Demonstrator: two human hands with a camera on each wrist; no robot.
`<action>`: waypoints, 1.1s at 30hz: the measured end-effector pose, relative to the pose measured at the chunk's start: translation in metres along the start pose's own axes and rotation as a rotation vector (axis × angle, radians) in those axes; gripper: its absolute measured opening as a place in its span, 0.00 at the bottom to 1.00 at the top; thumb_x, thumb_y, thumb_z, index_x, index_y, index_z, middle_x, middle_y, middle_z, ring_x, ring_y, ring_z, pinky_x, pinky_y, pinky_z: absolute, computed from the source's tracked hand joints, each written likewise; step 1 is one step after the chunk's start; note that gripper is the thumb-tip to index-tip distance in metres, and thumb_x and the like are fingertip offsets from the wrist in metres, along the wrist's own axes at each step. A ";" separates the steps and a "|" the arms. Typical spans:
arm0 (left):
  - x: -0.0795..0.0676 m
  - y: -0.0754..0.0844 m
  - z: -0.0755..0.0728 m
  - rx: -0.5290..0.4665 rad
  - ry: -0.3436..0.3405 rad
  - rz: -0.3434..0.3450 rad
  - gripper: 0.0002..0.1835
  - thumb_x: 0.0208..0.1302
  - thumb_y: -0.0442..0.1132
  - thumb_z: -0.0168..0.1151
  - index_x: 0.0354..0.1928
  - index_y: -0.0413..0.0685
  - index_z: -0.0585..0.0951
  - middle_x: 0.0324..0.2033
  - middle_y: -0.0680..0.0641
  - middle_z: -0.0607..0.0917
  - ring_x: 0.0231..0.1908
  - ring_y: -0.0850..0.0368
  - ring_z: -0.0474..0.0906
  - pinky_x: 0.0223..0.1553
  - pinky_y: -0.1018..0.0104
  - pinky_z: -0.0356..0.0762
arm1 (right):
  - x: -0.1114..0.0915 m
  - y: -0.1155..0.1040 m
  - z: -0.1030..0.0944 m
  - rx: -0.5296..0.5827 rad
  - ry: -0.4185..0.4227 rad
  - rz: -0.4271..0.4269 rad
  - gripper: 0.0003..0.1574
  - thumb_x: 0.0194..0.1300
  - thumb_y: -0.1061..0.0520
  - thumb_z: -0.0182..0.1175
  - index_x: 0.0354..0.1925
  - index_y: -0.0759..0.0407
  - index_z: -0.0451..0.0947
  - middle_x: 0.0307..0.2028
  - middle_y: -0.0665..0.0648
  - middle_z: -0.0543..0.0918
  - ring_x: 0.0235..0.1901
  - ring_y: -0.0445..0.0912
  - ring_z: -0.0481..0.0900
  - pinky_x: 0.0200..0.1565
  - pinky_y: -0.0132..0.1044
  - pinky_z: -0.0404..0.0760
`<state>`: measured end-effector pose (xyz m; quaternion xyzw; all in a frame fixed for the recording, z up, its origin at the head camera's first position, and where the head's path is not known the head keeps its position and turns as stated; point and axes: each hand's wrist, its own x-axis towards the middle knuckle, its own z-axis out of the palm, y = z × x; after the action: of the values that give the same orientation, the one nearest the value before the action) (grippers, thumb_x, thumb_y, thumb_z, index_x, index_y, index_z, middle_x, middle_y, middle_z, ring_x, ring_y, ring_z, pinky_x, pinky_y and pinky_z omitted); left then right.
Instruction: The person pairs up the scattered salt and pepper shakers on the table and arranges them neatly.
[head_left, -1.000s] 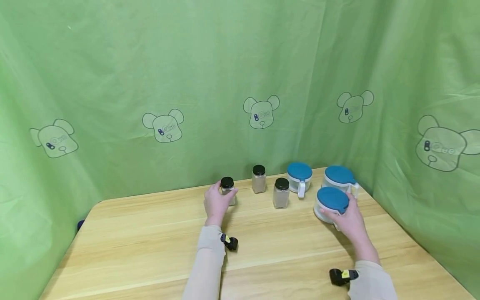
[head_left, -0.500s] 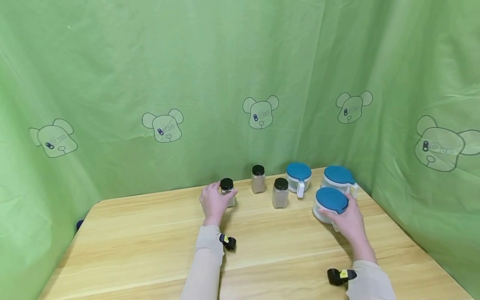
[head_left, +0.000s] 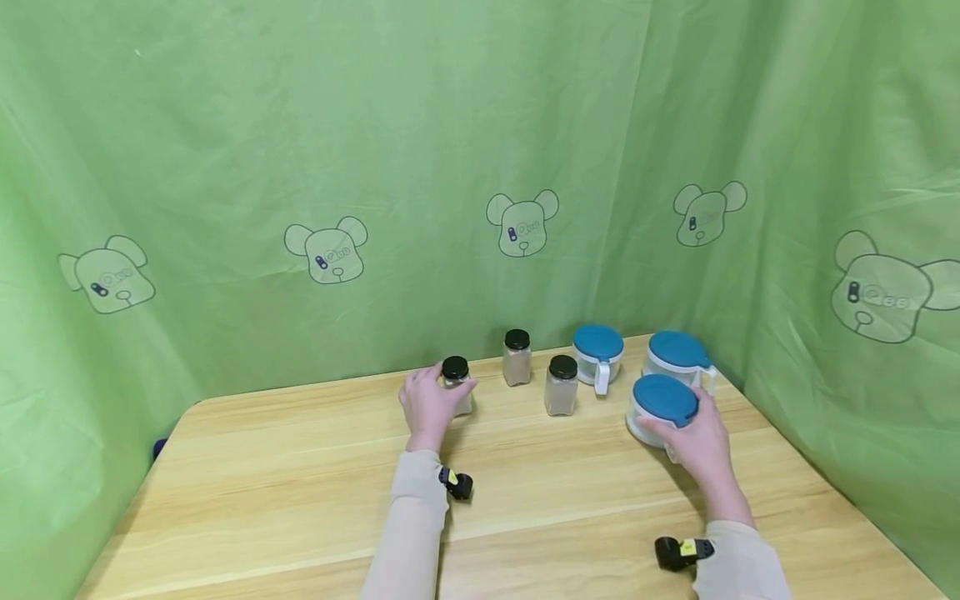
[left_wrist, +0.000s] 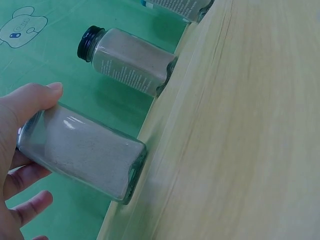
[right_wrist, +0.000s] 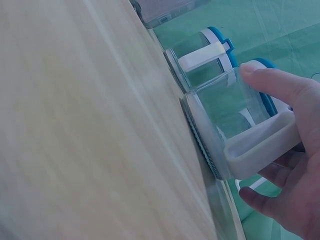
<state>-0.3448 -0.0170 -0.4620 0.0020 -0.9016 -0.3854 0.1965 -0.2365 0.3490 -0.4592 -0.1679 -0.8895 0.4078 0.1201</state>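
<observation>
At the back of the table my left hand (head_left: 431, 407) holds a square glass spice jar (head_left: 455, 367) with a black lid, thumb on its near side. The left wrist view shows pale powder in that jar (left_wrist: 85, 150), its base at the tabletop and the lower fingers spread off the glass. To the right, my right hand (head_left: 701, 437) grips a clear seasoning pot (head_left: 664, 397) with a blue lid. Its white handle (right_wrist: 260, 145) faces the palm in the right wrist view, where the thumb lies against the pot near its lid. The pot's base is at the table.
Two more black-lidded spice jars, a rear one (head_left: 517, 358) and a nearer one (head_left: 561, 387), stand between the hands. Two other blue-lidded pots, one left (head_left: 597, 346) and one right (head_left: 677, 350), stand behind the held one. A green curtain (head_left: 420, 167) surrounds the wooden table (head_left: 285, 475).
My left hand has shifted slightly left, its back now farther out from the jar, and the jar sits marginally lower in view. The right hand and its pot look nearly unchanged.
</observation>
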 end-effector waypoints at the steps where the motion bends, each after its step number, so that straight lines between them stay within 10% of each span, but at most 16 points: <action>1: 0.000 0.000 0.000 -0.002 0.003 0.002 0.40 0.44 0.66 0.73 0.55 0.49 0.82 0.54 0.43 0.85 0.57 0.44 0.74 0.64 0.43 0.61 | 0.000 0.000 0.000 -0.001 -0.001 0.001 0.71 0.55 0.37 0.69 0.75 0.68 0.38 0.71 0.78 0.52 0.68 0.74 0.55 0.63 0.71 0.59; 33: 0.001 0.000 -0.002 -0.008 0.041 0.042 0.39 0.43 0.66 0.73 0.54 0.48 0.82 0.51 0.41 0.86 0.51 0.44 0.75 0.60 0.46 0.65 | -0.001 0.000 -0.004 -0.040 -0.007 0.026 0.72 0.55 0.35 0.68 0.75 0.68 0.36 0.72 0.79 0.48 0.68 0.74 0.53 0.63 0.72 0.58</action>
<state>-0.3448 -0.0186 -0.4609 -0.0098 -0.8957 -0.3846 0.2230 -0.2337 0.3516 -0.4570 -0.1804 -0.8955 0.3921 0.1084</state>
